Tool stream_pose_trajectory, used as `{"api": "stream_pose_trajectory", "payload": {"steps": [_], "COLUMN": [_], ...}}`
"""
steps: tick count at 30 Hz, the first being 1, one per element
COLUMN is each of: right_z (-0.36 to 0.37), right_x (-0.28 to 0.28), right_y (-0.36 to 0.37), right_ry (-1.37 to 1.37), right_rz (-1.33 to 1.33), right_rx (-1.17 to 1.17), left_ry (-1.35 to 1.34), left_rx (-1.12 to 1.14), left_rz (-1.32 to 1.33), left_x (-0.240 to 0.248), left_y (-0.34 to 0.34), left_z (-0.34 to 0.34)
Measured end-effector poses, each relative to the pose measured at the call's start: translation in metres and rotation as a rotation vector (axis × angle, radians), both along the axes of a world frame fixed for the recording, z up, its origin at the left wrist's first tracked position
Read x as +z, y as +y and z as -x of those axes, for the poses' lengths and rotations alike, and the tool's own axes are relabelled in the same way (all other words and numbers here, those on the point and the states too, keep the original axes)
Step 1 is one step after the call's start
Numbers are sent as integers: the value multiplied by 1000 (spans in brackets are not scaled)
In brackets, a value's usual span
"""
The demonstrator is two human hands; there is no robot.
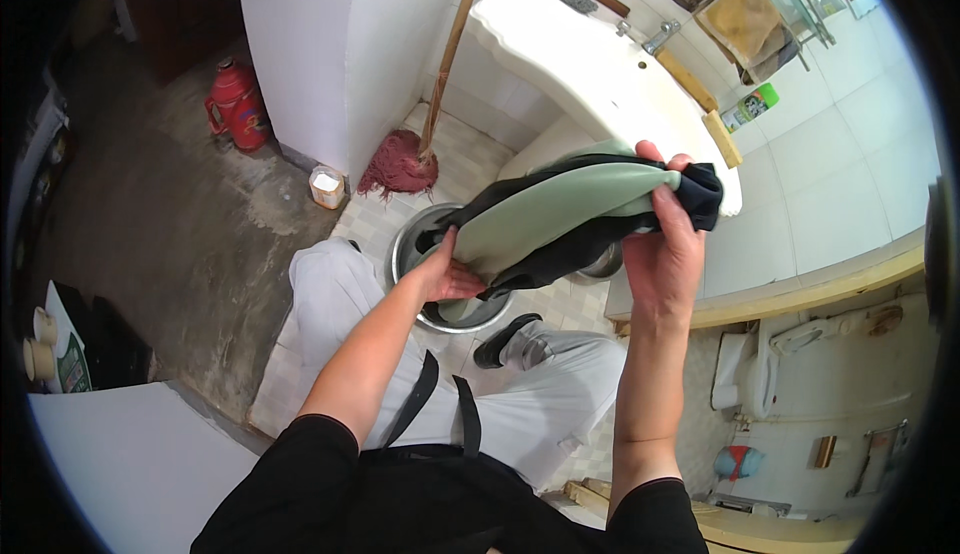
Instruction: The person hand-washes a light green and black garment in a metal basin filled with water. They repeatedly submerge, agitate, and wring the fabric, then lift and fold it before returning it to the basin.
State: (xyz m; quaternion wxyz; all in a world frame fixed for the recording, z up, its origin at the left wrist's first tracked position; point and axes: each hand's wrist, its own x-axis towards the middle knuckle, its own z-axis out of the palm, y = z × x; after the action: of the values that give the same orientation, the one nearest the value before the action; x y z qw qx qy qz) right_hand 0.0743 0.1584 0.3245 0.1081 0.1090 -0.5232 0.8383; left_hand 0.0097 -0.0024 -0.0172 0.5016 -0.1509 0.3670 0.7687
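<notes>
A green and black garment [560, 204] stretches between my hands above a round metal basin [465, 328] on the tiled floor. My right hand [668, 224] grips its bunched black end, thumb on top. Around the lower left part of the cloth is my left hand [446, 272], thumb along its edge and fingers against the folds. More dark and greenish cloth shows in the basin, partly hidden by my left hand and the garment. The exact kind of garment cannot be made out.
A white washbasin [600, 54] with a tap [662, 36] stands ahead. Behind the metal basin leans a red string mop [398, 164]. A red thermos flask [236, 106] and a small white box [326, 187] sit at left. Another metal basin [604, 265] shows partly under the garment.
</notes>
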Motion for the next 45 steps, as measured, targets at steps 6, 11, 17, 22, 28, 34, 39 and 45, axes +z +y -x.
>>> {"api": "stream_pose_trajectory", "payload": {"steps": [6, 11, 17, 22, 28, 34, 39, 45], "right_z": [-22, -54, -82, -60, 35, 104, 53, 28], "right_x": [3, -29, -105, -174, -256, -334, -353, -359], "right_y": [-24, -9, 68, 134, 170, 143, 52, 51], "right_ry": [69, -141, -459, -599, -769, -645, -983, -1148], "right_rz": [122, 231, 345, 359, 443, 331, 237, 435], "right_rx": [341, 495, 605, 284, -130, -250, 290, 343], "left_ry": [151, 225, -21, 2, 27, -8, 4, -40], "left_rx": [207, 383, 493, 557, 499, 507, 547, 608], "left_rz": [-325, -411, -421, -582, -641, -607, -366, -348], "left_x": [-32, -31, 6, 19, 29, 25, 5, -9], "left_y": [21, 36, 37, 40, 45, 50, 50, 47], "left_z": [19, 35, 29, 29, 23, 17, 14, 14]}}
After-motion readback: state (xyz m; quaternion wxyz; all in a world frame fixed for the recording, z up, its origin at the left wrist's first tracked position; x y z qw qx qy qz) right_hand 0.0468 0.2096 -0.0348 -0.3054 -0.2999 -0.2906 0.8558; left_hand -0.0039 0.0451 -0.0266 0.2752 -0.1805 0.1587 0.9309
